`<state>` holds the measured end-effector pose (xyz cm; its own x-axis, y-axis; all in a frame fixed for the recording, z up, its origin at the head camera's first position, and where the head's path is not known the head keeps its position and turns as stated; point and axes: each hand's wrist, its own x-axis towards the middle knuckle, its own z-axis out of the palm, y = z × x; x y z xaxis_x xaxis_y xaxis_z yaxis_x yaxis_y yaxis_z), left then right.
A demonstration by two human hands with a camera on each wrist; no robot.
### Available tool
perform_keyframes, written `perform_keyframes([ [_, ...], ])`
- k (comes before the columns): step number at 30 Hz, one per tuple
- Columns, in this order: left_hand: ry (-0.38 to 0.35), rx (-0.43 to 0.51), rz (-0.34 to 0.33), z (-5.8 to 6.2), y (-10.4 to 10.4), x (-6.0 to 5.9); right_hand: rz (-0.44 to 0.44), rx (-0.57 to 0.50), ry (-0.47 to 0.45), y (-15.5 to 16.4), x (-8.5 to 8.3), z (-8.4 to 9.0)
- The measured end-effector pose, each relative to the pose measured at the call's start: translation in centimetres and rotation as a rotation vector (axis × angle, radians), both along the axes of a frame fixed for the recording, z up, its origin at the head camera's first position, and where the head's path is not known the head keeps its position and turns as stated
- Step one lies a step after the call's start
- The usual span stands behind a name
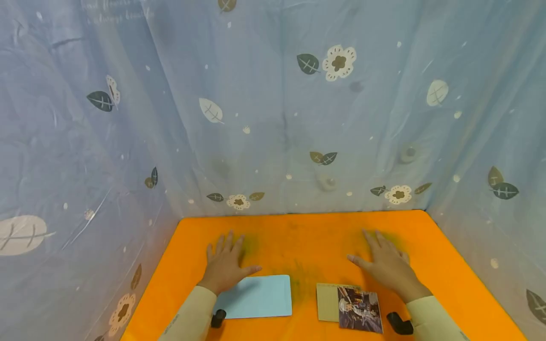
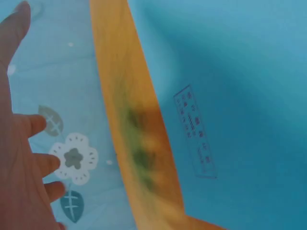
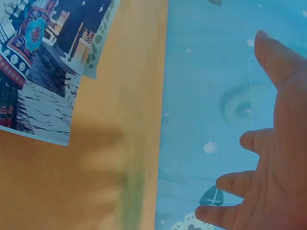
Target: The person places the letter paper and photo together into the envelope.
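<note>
We rest both hands flat, fingers spread, left hand (image 1: 224, 266) by the blue envelope (image 1: 258, 297), right hand (image 1: 386, 265) above the photo card (image 1: 359, 309) at the surface's (image 1: 298, 237) near edge, so picking one up looks next

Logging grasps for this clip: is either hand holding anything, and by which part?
Nothing is held. The left hand and right hand lie flat, fingers spread, on the orange table.

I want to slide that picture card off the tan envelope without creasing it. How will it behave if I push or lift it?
The picture card looks thin and flat, so probably light and somewhat bendy. Its printed face may be smooth, so it likely slides readily over the tan envelope. Lying flat, its edge may be hard to pinch.
</note>
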<state>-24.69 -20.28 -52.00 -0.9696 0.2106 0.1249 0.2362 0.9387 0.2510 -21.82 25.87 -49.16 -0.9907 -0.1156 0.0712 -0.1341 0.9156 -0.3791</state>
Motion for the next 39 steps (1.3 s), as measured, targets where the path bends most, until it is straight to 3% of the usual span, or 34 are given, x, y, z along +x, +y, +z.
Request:
perform_keyframes([
  [4, -0.012, 0.055, -0.035, -0.2, 0.1, 0.1, 0.015, -0.1, -0.029, 0.5, 0.3, 0.0],
  [9, -0.063, 0.132, -0.078, -0.8, 0.1, 0.5, 0.06, -0.268, -0.151, 1.0, 0.5, -0.8],
  [13, -0.128, 0.191, -0.107, -1.5, 0.1, 0.6, 0.078, -0.336, -0.231, 1.4, 0.8, -1.3],
  [18, -0.202, 0.255, -0.163, -2.1, 0.3, 0.9, 0.039, -0.397, -0.309, 2.2, 1.4, -1.6],
  [22, -0.223, 0.253, -0.205, -2.5, 0.6, 1.4, -0.02, -0.457, -0.36, 3.2, 2.2, -2.1],
  [30, -0.247, 0.23, -0.242, -3.8, 0.6, 1.9, -0.13, -0.746, -0.457, 4.5, 3.6, -3.6],
  [39, -0.277, 0.218, -0.29, -4.3, 0.5, 2.4, -0.176, -0.861, -0.519, 4.5, 4.9, -4.3],
])
